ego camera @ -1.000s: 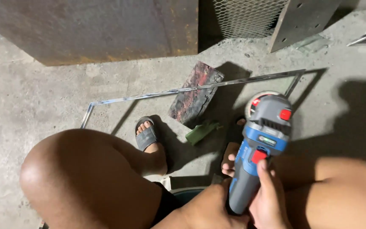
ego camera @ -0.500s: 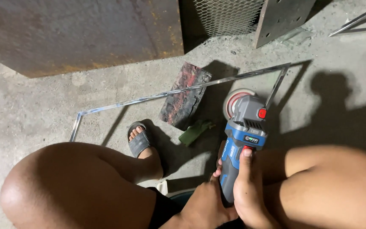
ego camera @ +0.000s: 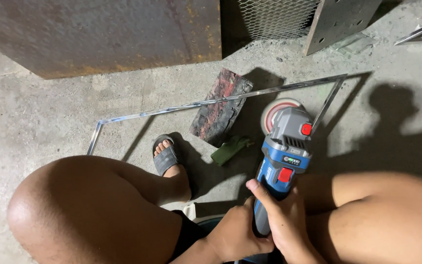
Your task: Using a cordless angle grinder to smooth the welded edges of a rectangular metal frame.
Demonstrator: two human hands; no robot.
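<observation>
Across the upper left of the frame stood a large rusted steel plate (ego camera: 98, 34), the biggest thing in view, with a panel of wire mesh (ego camera: 274, 17) and a perforated metal plate (ego camera: 340, 19) to its right along the top edge. Below them spread the concrete floor (ego camera: 40, 112), and on it lay a thin metal frame (ego camera: 181, 105) running from centre left to upper right, resting over a worn, reddish block (ego camera: 221, 105). Just below that block lay a small green rag (ego camera: 230, 149). At lower centre, between the person's bare knees, a blue and grey angle grinder (ego camera: 282, 156) pointed up the frame, its disc near the metal frame's right corner. Both hands gripped its handle: the right hand (ego camera: 289, 227) had fingers curled around the body with the thumb pressed along its left side, and the left hand (ego camera: 235, 234) was closed around the lower end. A sandalled foot (ego camera: 167, 156) sat left of the grinder.
</observation>
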